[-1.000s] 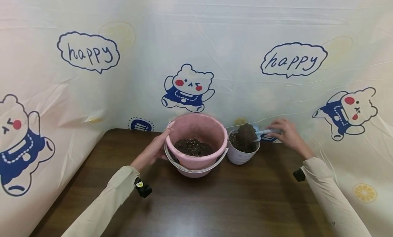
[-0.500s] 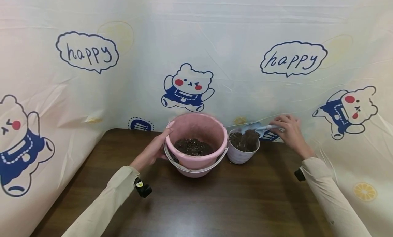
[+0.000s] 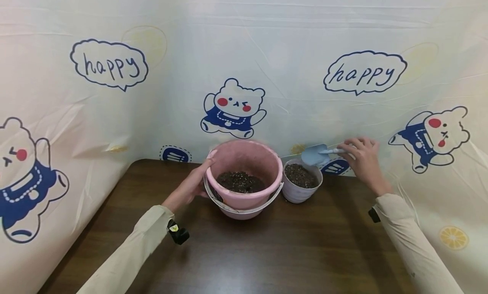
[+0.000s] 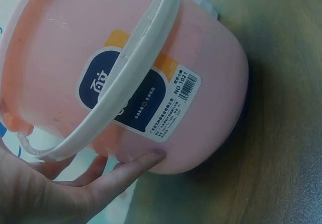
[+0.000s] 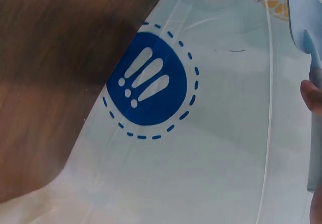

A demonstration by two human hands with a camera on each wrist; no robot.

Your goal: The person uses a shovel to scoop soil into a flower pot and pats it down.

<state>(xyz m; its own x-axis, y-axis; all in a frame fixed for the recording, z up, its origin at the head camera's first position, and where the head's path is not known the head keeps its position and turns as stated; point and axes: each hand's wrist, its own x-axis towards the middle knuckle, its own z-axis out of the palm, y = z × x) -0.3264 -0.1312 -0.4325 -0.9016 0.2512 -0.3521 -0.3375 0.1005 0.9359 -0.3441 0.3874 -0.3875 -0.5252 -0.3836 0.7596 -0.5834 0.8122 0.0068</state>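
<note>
A pink bucket (image 3: 249, 156) with dark soil (image 3: 241, 182) inside stands mid-table in the head view. My left hand (image 3: 192, 184) steadies its left side, thumb at the rim and fingers along the outer wall. The left wrist view shows those fingers (image 4: 126, 176) against the bucket under its white handle (image 4: 136, 58). Just right of the bucket is a small white pot (image 3: 298, 195), also holding soil. My right hand (image 3: 364, 162) grips the handle of a light-blue trowel (image 3: 315, 155), whose bare-looking blade is tilted over the pot's back rim.
A printed cloth (image 3: 289, 65) with bears and lettering hangs close behind the bucket and pot and along both sides. The brown wooden table (image 3: 274, 251) extends toward the front. A labelled sticker (image 4: 166, 103) is on the bucket wall.
The soil on the trowel has dropped into the pot. The trowel has turned and risen toward the back right with the right hand. The left hand and bucket stay put.
</note>
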